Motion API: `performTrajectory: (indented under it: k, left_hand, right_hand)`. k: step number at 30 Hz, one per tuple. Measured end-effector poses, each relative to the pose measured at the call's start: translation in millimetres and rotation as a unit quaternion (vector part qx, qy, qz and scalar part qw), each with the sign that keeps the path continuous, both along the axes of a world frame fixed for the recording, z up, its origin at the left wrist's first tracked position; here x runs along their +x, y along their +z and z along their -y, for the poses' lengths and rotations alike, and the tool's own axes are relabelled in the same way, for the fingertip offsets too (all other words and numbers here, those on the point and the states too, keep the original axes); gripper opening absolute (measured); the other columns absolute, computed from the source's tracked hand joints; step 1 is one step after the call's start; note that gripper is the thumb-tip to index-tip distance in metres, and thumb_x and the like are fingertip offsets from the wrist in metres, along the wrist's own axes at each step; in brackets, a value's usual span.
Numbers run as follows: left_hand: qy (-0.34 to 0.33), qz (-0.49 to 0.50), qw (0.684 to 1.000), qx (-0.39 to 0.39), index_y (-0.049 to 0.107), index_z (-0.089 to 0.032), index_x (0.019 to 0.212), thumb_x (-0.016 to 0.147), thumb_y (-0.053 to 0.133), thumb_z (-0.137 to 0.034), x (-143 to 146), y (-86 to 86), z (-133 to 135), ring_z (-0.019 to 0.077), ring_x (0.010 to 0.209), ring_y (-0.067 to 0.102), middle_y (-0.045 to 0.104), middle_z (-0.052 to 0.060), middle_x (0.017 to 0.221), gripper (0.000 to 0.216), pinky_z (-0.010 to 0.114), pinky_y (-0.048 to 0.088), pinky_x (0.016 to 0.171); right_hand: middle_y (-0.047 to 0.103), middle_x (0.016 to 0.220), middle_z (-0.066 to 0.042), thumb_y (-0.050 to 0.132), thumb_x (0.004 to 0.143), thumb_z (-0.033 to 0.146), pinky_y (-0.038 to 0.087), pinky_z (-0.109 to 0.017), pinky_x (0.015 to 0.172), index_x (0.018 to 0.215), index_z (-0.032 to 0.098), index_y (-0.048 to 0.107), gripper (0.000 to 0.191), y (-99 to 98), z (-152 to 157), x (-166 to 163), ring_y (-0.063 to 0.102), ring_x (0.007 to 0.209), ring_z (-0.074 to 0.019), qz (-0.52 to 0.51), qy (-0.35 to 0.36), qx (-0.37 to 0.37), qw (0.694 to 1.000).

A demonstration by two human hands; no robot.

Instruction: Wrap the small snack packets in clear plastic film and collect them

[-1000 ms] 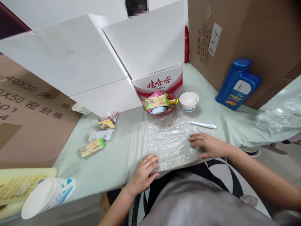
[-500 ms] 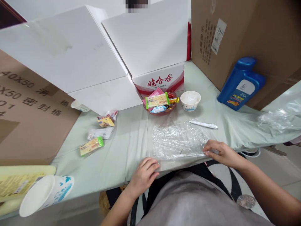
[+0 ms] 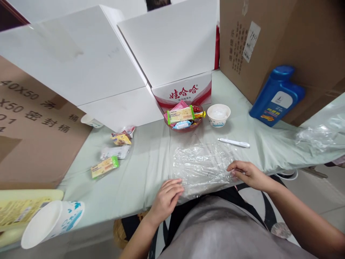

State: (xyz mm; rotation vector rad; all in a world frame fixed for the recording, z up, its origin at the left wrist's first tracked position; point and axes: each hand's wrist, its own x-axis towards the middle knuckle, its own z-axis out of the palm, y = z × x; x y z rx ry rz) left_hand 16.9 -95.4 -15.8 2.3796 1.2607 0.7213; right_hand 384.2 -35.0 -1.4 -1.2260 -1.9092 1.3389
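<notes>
A thin, crinkled clear plastic film [image 3: 205,165], perhaps a flat bag, lies on the cloth at the table's front edge. My right hand [image 3: 249,175] pinches its right edge between thumb and fingers. At its near left corner is my left hand [image 3: 167,197], with fingers bent together over the film and the thumb close below them. Just beyond the film lies a white capped pen-like tool [image 3: 234,142]. Behind that stand a paper cup [image 3: 219,120] with clear plastic in it and a reddish bowl [image 3: 185,129] heaped with wrapped snacks, a biscuit pack [image 3: 180,115] on top.
Several snack packs [image 3: 105,167] lie on the left, near a tipped paper cup [image 3: 54,223] at the front. White boxes [image 3: 169,46] wall off the back. A large carton [image 3: 269,43] and a blue bottle [image 3: 277,97] stand at right, beside crumpled plastic [image 3: 318,136].
The film's front edge has spread toward me and now drapes over the table edge. My right hand has shifted slightly left along the film; my left hand has barely moved.
</notes>
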Motion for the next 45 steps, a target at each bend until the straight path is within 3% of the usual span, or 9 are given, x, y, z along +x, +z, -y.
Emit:
performTrajectory:
  k: [5, 9, 17, 24, 28, 32, 35, 39, 45]
  left_hand:
    - [0.144, 0.098, 0.973, -0.150, 0.064, -0.021, 0.098, 0.094, 0.048, -0.031, -10, 5.5, 2, 0.0160, 0.070, 0.070, 0.072, 0.002, 0.077, 0.019, 0.028, 0.057, 0.069]
    - [0.213, 0.133, 0.946, -0.204, 0.062, -0.019, 0.094, 0.091, 0.049, -0.039, -16, 14.8, -1, 0.0155, 0.062, 0.068, 0.068, 0.000, 0.069, 0.024, 0.028, 0.056, 0.065]
    - [0.311, 0.142, 0.929, -0.138, 0.059, -0.020, 0.096, 0.091, 0.046, -0.044, -5, 16.1, -37, 0.0152, 0.060, 0.065, 0.065, -0.001, 0.067, 0.028, 0.028, 0.053, 0.066]
    - [0.371, -0.104, 0.923, 0.002, 0.062, -0.019, 0.101, 0.092, 0.045, -0.028, 12, -1.7, -74, 0.0213, 0.067, 0.067, 0.072, 0.007, 0.080, 0.022, 0.030, 0.045, 0.062]
    - [0.357, -0.197, 0.913, 0.012, 0.063, -0.016, 0.104, 0.092, 0.045, -0.027, 12, -11.3, -79, 0.0240, 0.066, 0.065, 0.070, 0.011, 0.082, 0.024, 0.033, 0.045, 0.061]
    - [0.348, -0.178, 0.910, 0.141, 0.064, -0.014, 0.103, 0.091, 0.049, -0.026, 15, -1.8, -73, 0.0293, 0.084, 0.063, 0.066, 0.015, 0.090, 0.023, 0.042, 0.046, 0.076]
    - [0.243, -0.131, 0.939, 0.208, 0.065, -0.017, 0.100, 0.092, 0.049, -0.026, 28, 6.0, -68, 0.0279, 0.101, 0.060, 0.066, 0.013, 0.100, 0.020, 0.043, 0.044, 0.090]
    - [0.013, -0.193, 0.974, 0.118, 0.054, -0.022, 0.131, 0.092, 0.052, -0.045, 48, -1.1, -66, 0.0312, 0.135, 0.039, 0.053, 0.009, 0.139, 0.045, 0.051, 0.029, 0.111]
    - [-0.002, -0.257, 0.966, 0.028, 0.032, -0.025, 0.149, 0.090, 0.045, -0.061, 48, -14.2, -66, 0.0345, 0.147, 0.015, 0.027, 0.009, 0.158, 0.070, 0.060, 0.013, 0.116]
  right_hand:
    - [0.061, 0.070, 0.002, 0.052, 0.089, 0.042, 0.046, -0.024, 0.053, 0.098, 0.020, 0.063, 0.026, -6.5, -2, -4, 0.056, 0.058, -0.0122, 0.039, -0.027, -0.005, 0.999]
    - [0.064, 0.071, 0.001, 0.055, 0.086, 0.043, 0.046, -0.026, 0.057, 0.094, 0.020, 0.062, 0.025, -7.9, -8, -10, 0.059, 0.063, -0.0138, 0.040, -0.062, 0.012, 0.997]
    - [0.069, 0.082, -0.004, 0.040, 0.091, 0.028, 0.049, -0.029, 0.063, 0.106, 0.020, 0.060, 0.027, -12.9, -27, -31, 0.065, 0.068, -0.0175, 0.137, -0.170, 0.122, 0.968]
    - [0.068, 0.112, -0.012, 0.037, 0.096, 0.024, 0.043, -0.031, 0.058, 0.120, 0.016, 0.056, 0.032, -29.3, -34, -53, 0.067, 0.074, -0.0220, 0.372, -0.197, 0.221, 0.880]
    - [0.067, 0.109, -0.011, 0.036, 0.098, 0.026, 0.037, -0.029, 0.053, 0.120, 0.018, 0.055, 0.030, -31.5, -36, -57, 0.066, 0.069, -0.0202, 0.424, -0.187, 0.232, 0.855]
    - [0.066, 0.107, -0.011, 0.037, 0.099, 0.029, 0.034, -0.029, 0.052, 0.115, 0.018, 0.056, 0.028, -30.6, -36, -59, 0.066, 0.070, -0.0201, 0.443, -0.174, 0.225, 0.850]
    - [0.066, 0.105, -0.011, 0.037, 0.099, 0.029, 0.034, -0.029, 0.052, 0.113, 0.018, 0.057, 0.027, -29.2, -36, -62, 0.066, 0.070, -0.0200, 0.455, -0.163, 0.224, 0.846]
    - [0.067, 0.104, -0.011, 0.038, 0.099, 0.030, 0.037, -0.029, 0.054, 0.114, 0.018, 0.057, 0.027, -23.4, -43, -54, 0.066, 0.071, -0.0202, 0.469, -0.139, 0.212, 0.846]
    - [0.068, 0.100, -0.013, 0.042, 0.096, 0.028, 0.043, -0.032, 0.062, 0.112, 0.014, 0.060, 0.028, 3.2, -60, -13, 0.066, 0.078, -0.0243, 0.488, -0.215, 0.225, 0.816]
